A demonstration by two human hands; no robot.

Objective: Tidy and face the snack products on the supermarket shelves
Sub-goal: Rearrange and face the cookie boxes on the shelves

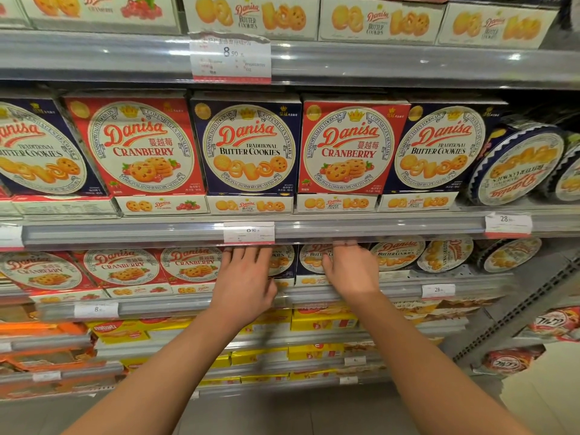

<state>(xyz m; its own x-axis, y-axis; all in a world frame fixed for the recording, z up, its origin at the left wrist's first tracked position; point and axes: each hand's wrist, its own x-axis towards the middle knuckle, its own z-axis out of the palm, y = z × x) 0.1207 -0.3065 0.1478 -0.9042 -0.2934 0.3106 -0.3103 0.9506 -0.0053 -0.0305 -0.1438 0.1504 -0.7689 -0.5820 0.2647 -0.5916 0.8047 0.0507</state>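
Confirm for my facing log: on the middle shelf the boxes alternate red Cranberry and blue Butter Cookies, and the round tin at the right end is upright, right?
Not quite. The head view shows the round tin upside down, its label inverted. The alternating boxes are as you say.

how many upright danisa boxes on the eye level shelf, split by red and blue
Red cranberry boxes: 2
Blue butter cookie boxes: 3, counting the one cut off at the left edge
Total: 5 upright boxes
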